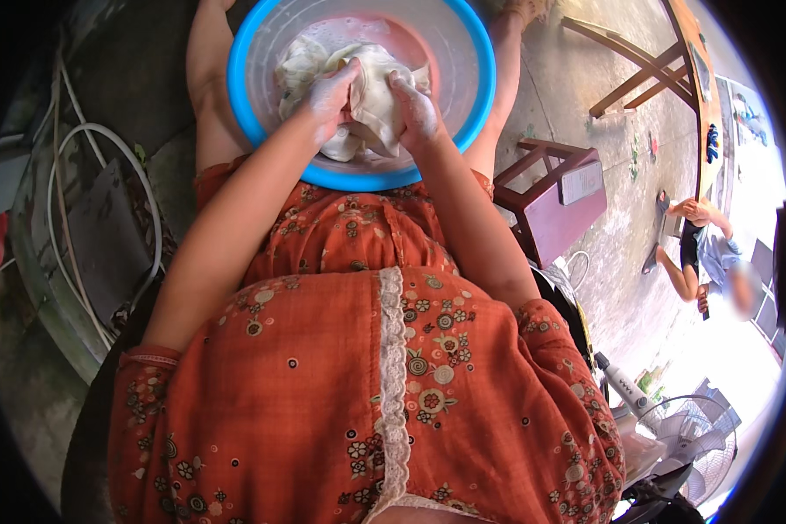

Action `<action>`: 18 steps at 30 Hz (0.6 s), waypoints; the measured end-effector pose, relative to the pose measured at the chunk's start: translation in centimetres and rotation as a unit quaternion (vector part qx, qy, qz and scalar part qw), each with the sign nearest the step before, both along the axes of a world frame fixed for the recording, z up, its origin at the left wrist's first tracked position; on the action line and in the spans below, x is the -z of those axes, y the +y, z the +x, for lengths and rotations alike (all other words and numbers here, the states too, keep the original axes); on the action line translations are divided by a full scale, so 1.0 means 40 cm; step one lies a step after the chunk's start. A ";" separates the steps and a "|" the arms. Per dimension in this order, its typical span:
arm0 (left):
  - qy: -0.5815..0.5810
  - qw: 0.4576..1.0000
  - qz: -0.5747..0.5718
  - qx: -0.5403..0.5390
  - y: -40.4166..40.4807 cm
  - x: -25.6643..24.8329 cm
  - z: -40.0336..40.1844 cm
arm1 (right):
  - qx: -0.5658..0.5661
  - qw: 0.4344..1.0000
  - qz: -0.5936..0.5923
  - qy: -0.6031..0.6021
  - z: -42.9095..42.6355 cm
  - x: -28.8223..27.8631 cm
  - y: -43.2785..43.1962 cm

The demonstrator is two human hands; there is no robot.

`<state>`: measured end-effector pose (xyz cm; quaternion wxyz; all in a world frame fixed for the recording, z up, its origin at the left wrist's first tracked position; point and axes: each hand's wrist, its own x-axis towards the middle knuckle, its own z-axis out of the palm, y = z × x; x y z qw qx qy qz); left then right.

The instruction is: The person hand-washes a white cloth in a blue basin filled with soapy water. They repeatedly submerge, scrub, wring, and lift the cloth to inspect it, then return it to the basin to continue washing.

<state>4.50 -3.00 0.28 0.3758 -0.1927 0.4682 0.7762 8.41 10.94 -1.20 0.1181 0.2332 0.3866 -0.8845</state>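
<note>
Between my legs stands a translucent plastic basin with a blue rim (pixel 238 82). Soapy water (pixel 393 33) shows at its far side, and part of the inside looks pink. A wet, cream-coloured cloth (pixel 376 85) lies bunched in the basin. My left hand (pixel 333 101) grips the cloth on one side, with suds on its back. Opposite it, my right hand (pixel 416 111) holds a fold of the same cloth, also coated in foam. The fingertips of both hands are partly hidden in the fabric.
A dark red stool (pixel 557 219) with a phone (pixel 581 183) on it stands at right. Beyond are a wooden table (pixel 707 98) with crossed legs and a seated person (pixel 701 249). A fan (pixel 688 445) stands lower right; a pale hose (pixel 154 177) loops at left.
</note>
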 end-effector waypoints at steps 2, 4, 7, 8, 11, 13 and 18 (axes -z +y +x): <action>0.021 0.999 -0.024 -0.019 0.006 0.023 -0.009 | 0.014 1.000 0.014 0.011 0.001 -0.006 -0.013; 0.024 0.997 -0.031 -0.072 0.036 0.057 -0.016 | 0.037 0.999 0.030 0.018 0.005 0.001 -0.012; 0.067 0.988 -0.066 -0.123 0.061 0.082 -0.006 | 0.089 0.974 0.205 0.023 0.000 0.010 -0.026; 0.055 0.984 -0.119 -0.118 0.067 0.086 -0.005 | 0.084 0.951 0.298 0.019 0.006 0.009 -0.028; -0.006 0.980 -0.143 -0.140 0.071 0.087 0.007 | -0.007 0.833 0.552 -0.035 0.015 -0.046 -0.088; -0.075 0.976 0.025 -0.202 0.071 0.120 0.021 | -0.061 0.766 0.638 0.055 0.037 -0.079 -0.130; -0.121 0.981 0.099 -0.112 0.094 0.067 0.057 | -0.096 0.697 0.711 0.003 0.008 -0.038 -0.075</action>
